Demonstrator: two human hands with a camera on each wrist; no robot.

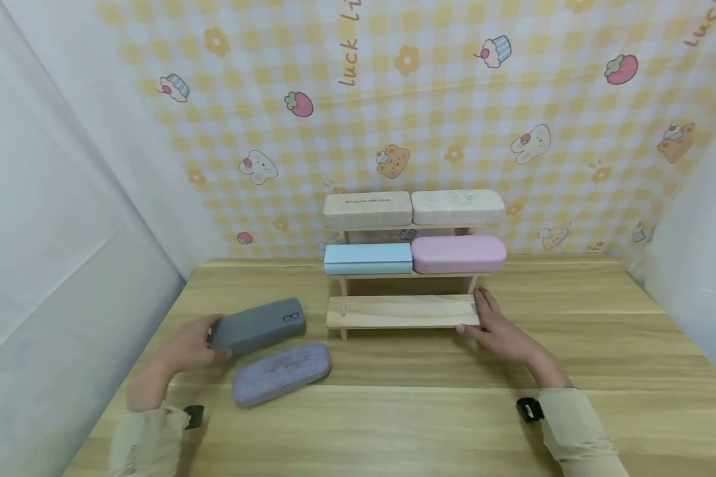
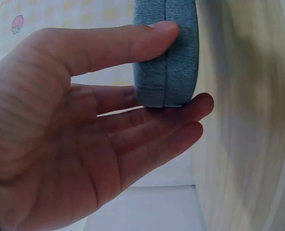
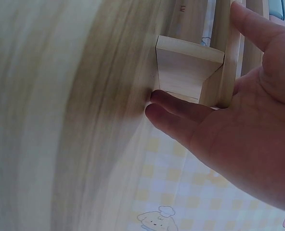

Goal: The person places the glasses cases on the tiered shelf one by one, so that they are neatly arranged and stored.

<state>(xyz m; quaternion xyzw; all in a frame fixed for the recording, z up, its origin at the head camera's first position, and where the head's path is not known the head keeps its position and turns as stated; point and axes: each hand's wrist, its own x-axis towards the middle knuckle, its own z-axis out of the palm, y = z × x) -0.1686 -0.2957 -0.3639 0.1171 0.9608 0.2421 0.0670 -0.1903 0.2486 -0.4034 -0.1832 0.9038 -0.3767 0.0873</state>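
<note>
My left hand [image 1: 192, 344] grips the left end of a grey-blue glasses case [image 1: 259, 326] lying on the table. The left wrist view shows the thumb on one side of the case [image 2: 165, 77] and fingers across from it. In front of it lies a greyish-purple glasses case [image 1: 282, 374]. My right hand [image 1: 501, 333] holds the right end of the bottom shelf of a three-tier wooden rack [image 1: 402, 313], thumb at its front edge. That shelf is bare. A light blue case [image 1: 368, 259] and a pink case [image 1: 458, 254] occupy the middle shelf.
Two whitish cases, a left one [image 1: 368, 210] and a right one [image 1: 458, 207], sit on the top shelf. Behind the rack hangs a yellow checked cloth [image 1: 346, 139]. White sheeting [image 1: 54, 278] borders the wood-grain table [image 1: 394, 424] at the left.
</note>
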